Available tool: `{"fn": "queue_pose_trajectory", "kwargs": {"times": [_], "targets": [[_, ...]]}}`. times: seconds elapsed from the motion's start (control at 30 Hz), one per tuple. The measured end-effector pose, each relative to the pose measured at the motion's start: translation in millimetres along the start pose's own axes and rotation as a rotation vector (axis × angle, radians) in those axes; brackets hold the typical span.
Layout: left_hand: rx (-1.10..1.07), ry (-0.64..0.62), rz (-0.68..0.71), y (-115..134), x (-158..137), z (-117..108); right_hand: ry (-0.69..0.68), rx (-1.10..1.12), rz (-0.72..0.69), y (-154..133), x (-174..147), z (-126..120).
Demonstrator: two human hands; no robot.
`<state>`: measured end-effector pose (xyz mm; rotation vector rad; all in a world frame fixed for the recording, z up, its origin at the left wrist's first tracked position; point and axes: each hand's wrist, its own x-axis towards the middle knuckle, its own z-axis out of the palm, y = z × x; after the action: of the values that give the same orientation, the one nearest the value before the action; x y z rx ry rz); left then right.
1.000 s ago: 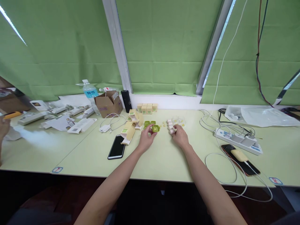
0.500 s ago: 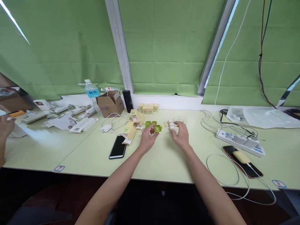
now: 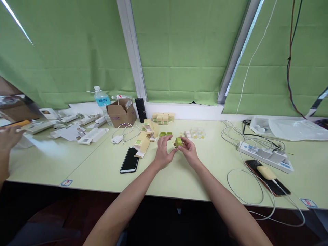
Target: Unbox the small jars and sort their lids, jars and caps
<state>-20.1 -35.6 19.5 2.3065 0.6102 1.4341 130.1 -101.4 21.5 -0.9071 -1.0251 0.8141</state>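
Note:
My right hand (image 3: 189,152) grips a small green case (image 3: 178,141) between thumb and fingers, above the middle of the table. To its left, my left hand (image 3: 163,152) has its thumb and fingers apart, close to the case and holding nothing. Behind the hands lie other green case parts (image 3: 169,133). Small white pieces (image 3: 188,134) sit beside a clear plastic tray (image 3: 198,133) with yellow spots. Opened cream cardboard boxes (image 3: 142,145) lie left of my left hand, one against a black phone (image 3: 129,160).
Cream boxes (image 3: 163,118) stand in a row at the back, near a black cylinder (image 3: 140,110) and a brown carton (image 3: 121,114). At right are a power strip (image 3: 265,155), loose cables and another phone (image 3: 258,166). A co-worker's hand (image 3: 9,138) is at far left.
The green case passed from my left hand to my right hand, and the left fingers parted. My right hand moved left, away from the white pieces and clear tray.

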Motion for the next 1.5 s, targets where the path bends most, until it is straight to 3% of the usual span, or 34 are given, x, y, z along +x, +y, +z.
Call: {"fn": "queue_pose_trajectory", "kwargs": {"times": [0.3,0.63,1.0,1.5], "targets": [[-0.238,0.031,-0.081,-3.1,4.9,-0.2,-0.061,0.083,0.026,1.1,-1.0,-1.2],[-0.328,0.053,-0.120,-2.4,5.4,-0.9,-0.018,0.074,0.014,-0.5,0.1,-1.6],[-0.509,0.056,-0.378,-6.2,5.4,3.9,-0.011,0.047,0.023,-2.1,0.6,-1.9],[-0.472,0.060,-0.338,-7.7,3.7,4.5,-0.024,0.047,0.024,-1.0,-0.3,-1.2]]}}
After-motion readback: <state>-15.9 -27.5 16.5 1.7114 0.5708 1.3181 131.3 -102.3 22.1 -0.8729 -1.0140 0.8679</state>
